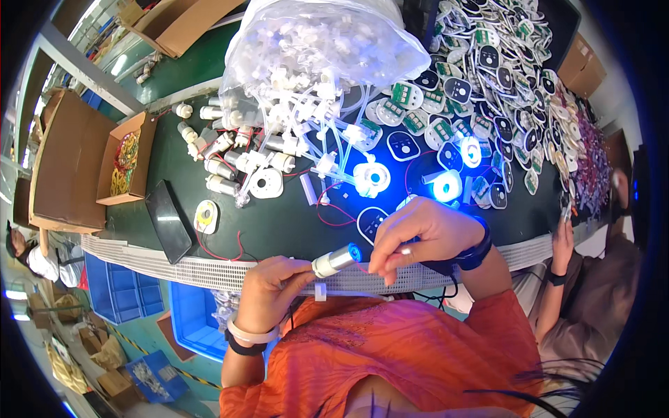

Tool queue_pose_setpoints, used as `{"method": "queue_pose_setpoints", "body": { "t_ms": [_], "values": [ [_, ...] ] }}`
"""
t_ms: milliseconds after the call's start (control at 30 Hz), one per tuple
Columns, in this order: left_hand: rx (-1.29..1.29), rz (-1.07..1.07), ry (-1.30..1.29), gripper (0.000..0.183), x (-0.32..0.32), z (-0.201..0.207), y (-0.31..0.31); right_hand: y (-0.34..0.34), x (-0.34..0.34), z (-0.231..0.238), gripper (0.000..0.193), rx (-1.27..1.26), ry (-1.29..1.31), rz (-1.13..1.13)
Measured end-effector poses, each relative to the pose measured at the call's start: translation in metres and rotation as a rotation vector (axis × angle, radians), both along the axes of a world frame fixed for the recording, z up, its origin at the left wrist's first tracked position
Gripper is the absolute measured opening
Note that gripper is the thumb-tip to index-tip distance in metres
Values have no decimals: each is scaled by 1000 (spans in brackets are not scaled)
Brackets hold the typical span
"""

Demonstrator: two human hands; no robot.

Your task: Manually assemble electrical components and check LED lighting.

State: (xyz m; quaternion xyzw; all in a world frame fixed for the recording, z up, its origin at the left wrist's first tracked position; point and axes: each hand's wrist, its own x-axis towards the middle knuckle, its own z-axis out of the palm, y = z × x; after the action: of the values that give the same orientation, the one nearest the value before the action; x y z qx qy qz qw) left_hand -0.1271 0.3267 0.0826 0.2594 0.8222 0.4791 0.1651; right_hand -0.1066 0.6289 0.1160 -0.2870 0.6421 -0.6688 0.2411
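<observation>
Over the table's near edge, my left hand (268, 289) is closed on a small cylindrical pump motor (336, 261), white at one end and silver along the body. Blue light shines on the motor's far end. Just right of that end is my right hand (421, 237), its fingers pinched together; what they hold, if anything, is too small to make out. Beyond my hands lie a black-faced oval panel (373, 223) and glowing blue-lit round parts, one a white ring piece (373, 178). Red wires (338, 214) curl on the dark tabletop beside them.
A clear bag (327, 42) of white plastic fittings stands at the back. Several silver motors (221, 184) lie left of it; panels with green circuit boards (439, 132) pile up right. A black phone-like slab (169, 219) lies left. A co-worker's hand (562, 244) is at right.
</observation>
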Motion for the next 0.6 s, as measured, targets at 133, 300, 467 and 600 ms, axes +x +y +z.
{"method": "queue_pose_setpoints", "body": {
  "t_ms": [133,300,467,600],
  "values": [
    [-201,-175,-59,16,-13,18,-7,-8,-8,-1,16,43,326,-149],
    [-179,-228,432,18,-59,43,15,-27,0,-13,25,-384,-18,-120],
    [-195,-484,595,16,-74,21,79,-24,6,-14,36,-202,-253,-27],
    [-36,-613,605,22,-70,-6,105,-23,6,-22,41,-154,-252,-35]
  ]
}}
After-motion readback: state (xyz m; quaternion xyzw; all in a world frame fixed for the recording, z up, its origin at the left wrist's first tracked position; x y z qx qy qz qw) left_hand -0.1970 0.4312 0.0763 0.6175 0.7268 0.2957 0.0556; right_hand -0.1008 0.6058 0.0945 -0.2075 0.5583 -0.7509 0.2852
